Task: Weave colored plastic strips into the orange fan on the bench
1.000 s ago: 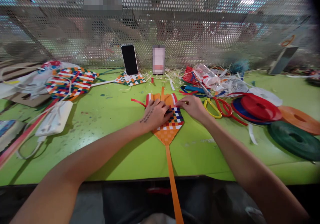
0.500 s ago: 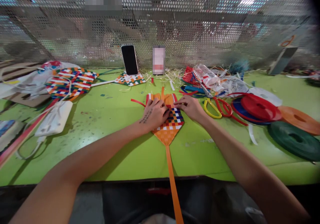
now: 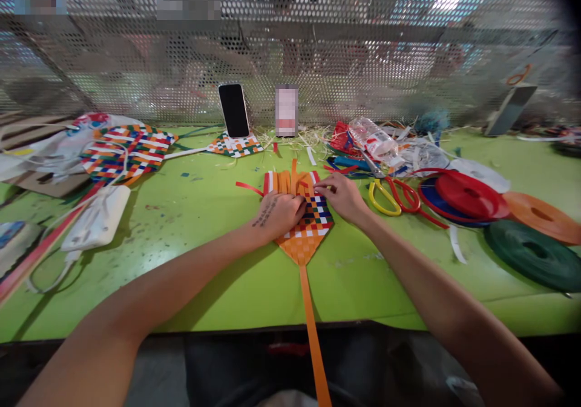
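A half-woven fan (image 3: 305, 225) of orange, white, blue and red strips lies in the middle of the green table (image 3: 190, 274). Its long orange handle strip (image 3: 313, 334) runs toward me over the table edge. My left hand (image 3: 280, 211) lies closed on the left side of the weave, pressing it down. My right hand (image 3: 341, 194) pinches a strip at the weave's upper right. Loose orange strip ends (image 3: 290, 181) stick up behind my fingers.
Finished woven fans (image 3: 124, 149) lie at the back left, one (image 3: 235, 145) under a propped phone (image 3: 233, 109). Yellow and red scissors (image 3: 393, 195) and reels of red (image 3: 472, 194), orange (image 3: 542, 216) and green strip (image 3: 535, 255) lie to the right. A white power bank (image 3: 96, 216) lies at left.
My left hand slid slightly down and left on the weave. My right hand's fingers moved up along the strip at the upper right, and more orange strip ends show.
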`<state>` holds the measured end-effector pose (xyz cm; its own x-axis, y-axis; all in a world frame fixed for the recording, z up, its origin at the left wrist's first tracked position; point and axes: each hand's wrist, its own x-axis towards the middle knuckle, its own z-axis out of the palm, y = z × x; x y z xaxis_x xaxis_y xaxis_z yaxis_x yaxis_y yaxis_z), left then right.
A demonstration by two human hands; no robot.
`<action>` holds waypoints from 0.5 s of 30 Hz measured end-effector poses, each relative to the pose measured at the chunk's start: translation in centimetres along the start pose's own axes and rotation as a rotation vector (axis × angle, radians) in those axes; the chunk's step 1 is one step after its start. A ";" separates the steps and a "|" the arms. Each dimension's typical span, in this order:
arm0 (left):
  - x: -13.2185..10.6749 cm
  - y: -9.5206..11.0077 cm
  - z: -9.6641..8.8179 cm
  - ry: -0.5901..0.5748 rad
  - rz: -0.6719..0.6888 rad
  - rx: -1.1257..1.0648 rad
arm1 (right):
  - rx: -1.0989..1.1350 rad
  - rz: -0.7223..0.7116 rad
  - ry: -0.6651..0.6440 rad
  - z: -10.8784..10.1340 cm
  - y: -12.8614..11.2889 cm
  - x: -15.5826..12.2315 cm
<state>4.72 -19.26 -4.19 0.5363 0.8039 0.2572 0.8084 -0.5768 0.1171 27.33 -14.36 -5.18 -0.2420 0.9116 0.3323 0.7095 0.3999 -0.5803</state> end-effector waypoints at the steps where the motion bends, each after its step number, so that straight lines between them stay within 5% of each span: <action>1: 0.0 0.0 0.0 0.002 0.000 0.001 | 0.009 -0.001 -0.005 0.0 0.0 0.0; 8: -0.1 -0.1 0.0 -0.011 -0.015 0.012 | 0.238 0.137 -0.010 0.2 -0.4 -0.3; 15: -0.3 0.1 0.1 0.026 -0.052 -0.001 | 0.118 0.075 -0.029 -0.1 -0.9 -0.4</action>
<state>4.69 -19.58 -4.33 0.4871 0.8288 0.2755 0.8349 -0.5344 0.1318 26.85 -15.08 -4.71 -0.2113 0.9411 0.2641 0.6437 0.3373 -0.6870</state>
